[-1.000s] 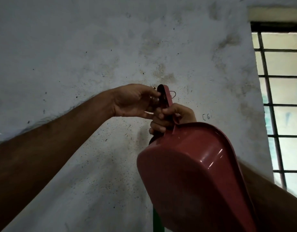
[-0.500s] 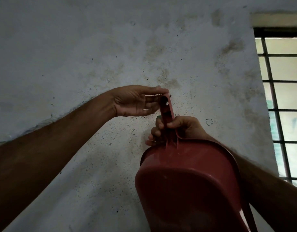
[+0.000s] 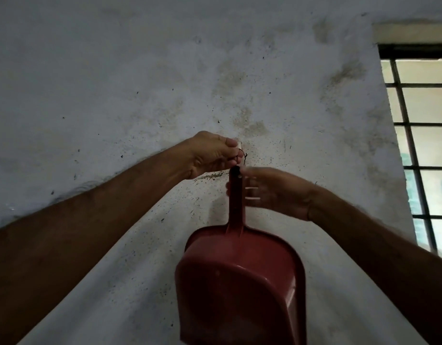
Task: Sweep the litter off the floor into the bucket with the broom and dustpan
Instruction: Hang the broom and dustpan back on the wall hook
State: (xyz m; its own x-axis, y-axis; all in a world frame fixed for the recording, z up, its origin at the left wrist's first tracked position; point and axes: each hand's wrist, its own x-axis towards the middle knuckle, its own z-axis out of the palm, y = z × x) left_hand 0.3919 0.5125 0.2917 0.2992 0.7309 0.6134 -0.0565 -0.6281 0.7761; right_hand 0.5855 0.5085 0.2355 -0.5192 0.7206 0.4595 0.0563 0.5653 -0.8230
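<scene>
Now right hand off dustpan — hanging

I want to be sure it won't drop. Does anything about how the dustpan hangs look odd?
The dustpan hangs roughly straight against the stained wall, handle up. Its support is only a thin twisted wire, pinched by the left hand; the blurred right hand is open beside the handle.
</scene>
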